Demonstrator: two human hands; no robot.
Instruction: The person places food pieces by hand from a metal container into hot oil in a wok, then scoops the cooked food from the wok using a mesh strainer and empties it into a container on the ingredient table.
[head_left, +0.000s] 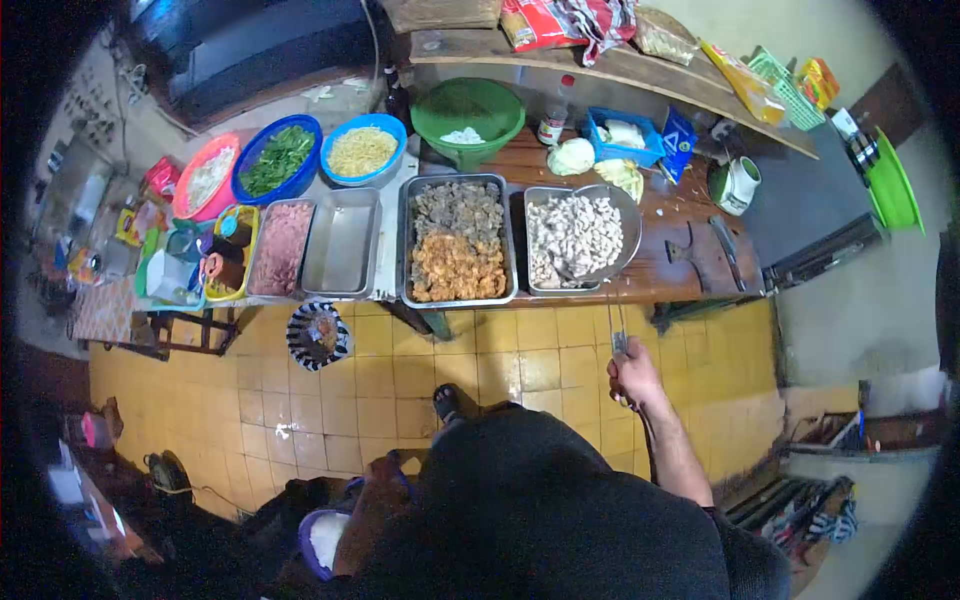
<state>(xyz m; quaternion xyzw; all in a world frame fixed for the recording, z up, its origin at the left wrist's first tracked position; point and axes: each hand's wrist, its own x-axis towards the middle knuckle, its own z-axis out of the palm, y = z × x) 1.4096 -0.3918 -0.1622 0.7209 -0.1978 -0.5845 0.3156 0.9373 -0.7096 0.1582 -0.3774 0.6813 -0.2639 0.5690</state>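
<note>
My right hand is closed around the handle of a long-handled wire strainer. The strainer's round bowl rests over the right side of a metal tray, and white chopped pieces fill the tray and bowl. My left hand is low and in shadow beside my body, close to a purple tub with something white in it. A bluish edge shows by its fingers, but their grip is unclear. Left of the white pieces stands a metal tray of grey and orange-brown food.
An empty metal tray and a tray of pinkish mince stand further left. Behind are a green basin, blue bowls and a bottle. A cutting board with a knife lies right. A striped bin sits on the floor.
</note>
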